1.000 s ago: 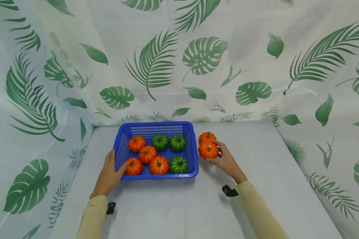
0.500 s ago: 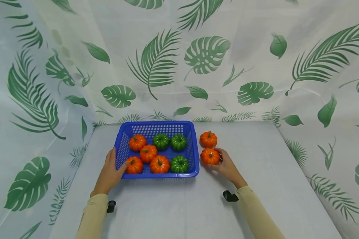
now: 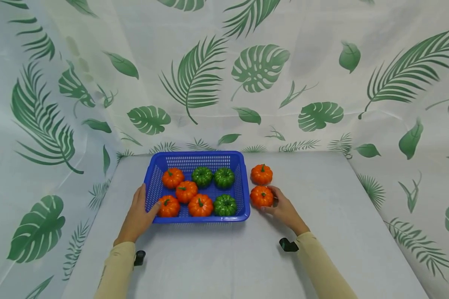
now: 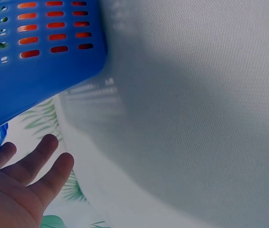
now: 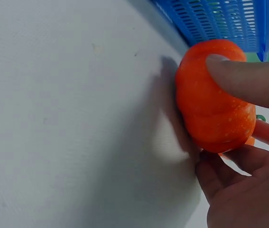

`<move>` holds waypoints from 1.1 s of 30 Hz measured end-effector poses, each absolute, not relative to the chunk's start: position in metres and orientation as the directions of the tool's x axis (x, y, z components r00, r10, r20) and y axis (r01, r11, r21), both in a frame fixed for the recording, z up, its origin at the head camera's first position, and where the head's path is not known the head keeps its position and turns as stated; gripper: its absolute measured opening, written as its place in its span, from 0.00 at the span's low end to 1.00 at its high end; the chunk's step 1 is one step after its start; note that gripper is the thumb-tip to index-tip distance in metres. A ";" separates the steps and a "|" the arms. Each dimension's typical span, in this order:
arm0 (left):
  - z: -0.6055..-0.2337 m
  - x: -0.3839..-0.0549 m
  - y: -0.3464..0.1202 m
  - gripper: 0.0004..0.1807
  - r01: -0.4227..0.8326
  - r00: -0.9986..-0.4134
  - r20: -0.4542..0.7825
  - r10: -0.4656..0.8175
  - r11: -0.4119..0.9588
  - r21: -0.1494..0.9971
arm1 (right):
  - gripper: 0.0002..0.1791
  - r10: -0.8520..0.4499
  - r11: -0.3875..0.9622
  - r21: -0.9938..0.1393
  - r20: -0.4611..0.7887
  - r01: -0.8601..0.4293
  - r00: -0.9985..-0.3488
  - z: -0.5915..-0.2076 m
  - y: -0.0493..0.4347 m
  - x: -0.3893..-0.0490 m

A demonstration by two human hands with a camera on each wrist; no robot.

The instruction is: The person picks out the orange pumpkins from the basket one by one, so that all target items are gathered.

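Note:
A blue plastic basket (image 3: 205,220) with perforated walls holds several orange pumpkins (image 3: 186,192) and three green pumpkins (image 3: 224,177). My left hand (image 3: 135,218) holds the basket's near left corner, thumb over the rim and fingers along the outer wall; in the left wrist view those fingers (image 4: 35,164) spread beneath the blue wall. Right of the basket, my right hand (image 3: 287,212) grips an orange pumpkin (image 3: 261,197) low at the table, its thumb lying across the pumpkin (image 5: 215,104) in the right wrist view. Just behind it sits another orange pumpkin (image 3: 262,174).
A white table (image 3: 224,261) carries everything. Pale sheeting printed with green leaves (image 3: 260,68) rises behind and at both sides. A small black device (image 3: 288,245) sits at my right wrist, and a similar one (image 3: 139,258) at the left.
My right hand has brought its orange pumpkin down and toward me, from overlapping the rear pumpkin to just in front of it. The left hand stays at the basket corner.

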State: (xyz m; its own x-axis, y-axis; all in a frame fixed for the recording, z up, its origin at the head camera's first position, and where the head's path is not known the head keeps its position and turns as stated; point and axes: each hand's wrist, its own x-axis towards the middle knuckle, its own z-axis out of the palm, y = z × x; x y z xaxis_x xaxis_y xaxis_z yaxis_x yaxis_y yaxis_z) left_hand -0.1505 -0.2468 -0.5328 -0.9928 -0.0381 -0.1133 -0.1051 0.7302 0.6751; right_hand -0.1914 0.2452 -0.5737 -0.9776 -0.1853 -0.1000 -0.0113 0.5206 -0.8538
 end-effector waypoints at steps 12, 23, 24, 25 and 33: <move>-0.534 -0.151 -0.246 0.53 -0.097 -0.994 -0.105 -0.035 0.732 0.675 | 0.50 -0.230 0.570 -0.821 -0.110 -0.042 -0.967 -0.569 0.255 -0.194; -0.533 -0.152 -0.248 0.53 -0.082 -0.996 -0.088 -0.030 0.735 0.673 | 0.48 -0.196 0.532 -0.846 -0.084 -0.034 -0.977 -0.549 0.265 -0.201; -0.533 -0.152 -0.248 0.53 -0.081 -0.996 -0.086 -0.030 0.735 0.673 | 0.47 -0.199 0.526 -0.849 -0.068 -0.048 -0.978 -0.546 0.264 -0.201; -0.534 -0.152 -0.248 0.53 -0.080 -0.996 -0.085 -0.030 0.736 0.672 | 0.47 -0.205 0.516 -0.855 -0.052 -0.062 -0.977 -0.544 0.263 -0.201; -0.537 -0.152 -0.248 0.52 -0.085 -0.996 -0.087 -0.035 0.736 0.672 | 0.46 -0.267 0.460 -0.869 0.061 -0.182 -0.962 -0.520 0.242 -0.209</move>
